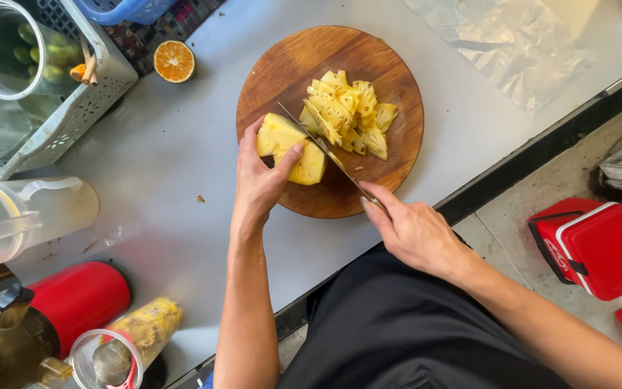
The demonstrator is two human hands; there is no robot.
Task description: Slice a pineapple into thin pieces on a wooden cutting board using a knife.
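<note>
A round wooden cutting board (390, 72) lies on the grey counter. On it sits a peeled yellow pineapple piece (282, 137), and my left hand (259, 180) holds it down from the near side. My right hand (412, 230) grips the handle of a knife (322, 148), whose blade rests against the pineapple's right end. A pile of cut pineapple slices (347, 112) lies just beyond the blade, near the board's middle.
A halved orange (174, 61) lies at the back left beside a white basket (80, 101) holding a metal pot. A clear jug (23, 216), a red juicer (73, 299) and a jar sit near left. Plastic sheet (520, 43) at back right; red box (599, 248) on the floor.
</note>
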